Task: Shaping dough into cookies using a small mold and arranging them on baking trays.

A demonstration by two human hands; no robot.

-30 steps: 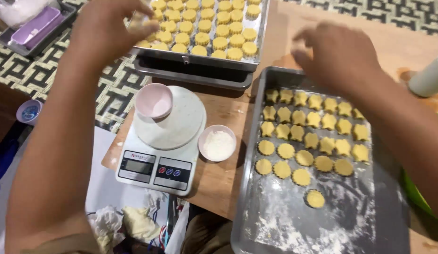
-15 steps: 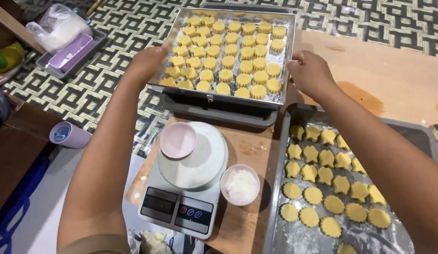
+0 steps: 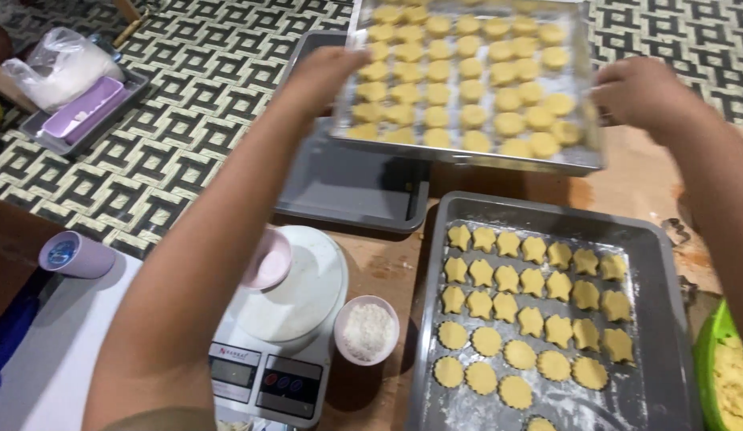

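In the head view we see both hands up at the top of the frame, holding a metal baking tray (image 3: 583, 152) full of round yellow cookies (image 3: 475, 92). Our left hand (image 3: 328, 76) sits at the tray's 9 o'clock edge, fingers curled around the rim. Our right hand (image 3: 639, 92) is at the 3 o'clock edge, fingers closed on that rim too. The tray is lifted and tilts slightly, hanging above an empty grey tray (image 3: 347, 179) that lies on the black-and-white patterned mat (image 3: 188, 120).

At 6 o'clock from the lifted tray, on the wooden board (image 3: 387, 263), lies a second grey tray (image 3: 667, 319) dusted with flour. It carries rows of star-shaped dough pieces (image 3: 531, 279) toward its far side and round dough pieces (image 3: 515, 359) toward its near side.

At 9 o'clock from that tray stands a white kitchen scale (image 3: 296, 319), partly hidden by our left forearm. A small pink bowl (image 3: 272, 259) rests on its platform, and a small bowl of white powder (image 3: 367, 329) stands just beside the scale at its 3 o'clock.

Toward 9 o'clock of the frame a lilac cup (image 3: 76, 255) lies on its side. At 10 o'clock a grey tray holds a clear bag of white powder (image 3: 60, 68) and a lilac box (image 3: 92, 108). At 4 o'clock a green bowl of yellow dough (image 3: 727, 375) is cut off by the frame edge.
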